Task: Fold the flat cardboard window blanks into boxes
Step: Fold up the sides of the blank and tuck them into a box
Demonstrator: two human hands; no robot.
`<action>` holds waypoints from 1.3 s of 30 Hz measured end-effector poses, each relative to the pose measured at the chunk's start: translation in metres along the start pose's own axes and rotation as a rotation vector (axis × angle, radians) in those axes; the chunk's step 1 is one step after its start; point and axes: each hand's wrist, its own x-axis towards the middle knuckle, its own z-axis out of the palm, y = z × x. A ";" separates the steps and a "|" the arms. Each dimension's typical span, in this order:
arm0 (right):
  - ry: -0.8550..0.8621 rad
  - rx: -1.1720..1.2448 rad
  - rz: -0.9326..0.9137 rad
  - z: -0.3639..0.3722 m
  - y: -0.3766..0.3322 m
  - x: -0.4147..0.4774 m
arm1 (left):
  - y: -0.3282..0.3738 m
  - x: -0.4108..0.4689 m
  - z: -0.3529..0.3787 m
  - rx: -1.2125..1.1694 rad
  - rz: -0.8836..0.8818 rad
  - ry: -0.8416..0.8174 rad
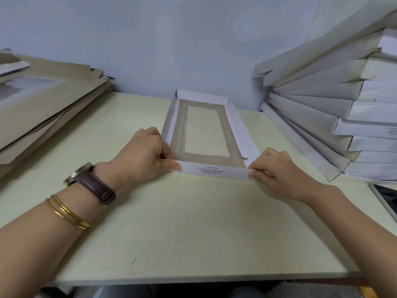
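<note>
A cardboard window box (236, 123) lies in the middle of the table, white outside and brown-grey inside, with a clear rectangular window in its base. Its far, left and right walls stand up. The near wall is a white flap (212, 169) with small printed text. My left hand (146, 153) pinches the flap's left end at the near-left corner. My right hand (277, 171) pinches its right end at the near-right corner. A small torn-looking tab shows at the near-right corner.
A pile of flat brown blanks (49, 102) lies at the left of the pale table (193, 229). A leaning stack of folded white boxes (343, 108) fills the right side. A dark flat object (386, 198) pokes in at the right edge. A wall stands behind.
</note>
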 end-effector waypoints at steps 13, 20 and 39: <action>0.011 -0.154 0.003 -0.006 -0.006 0.002 | -0.001 -0.001 0.005 -0.063 0.078 -0.008; 0.009 0.208 0.261 -0.013 -0.005 0.015 | 0.000 -0.003 0.006 -0.089 0.101 -0.003; -0.200 -0.200 0.599 -0.010 -0.019 0.087 | 0.002 -0.002 0.008 -0.059 0.103 0.000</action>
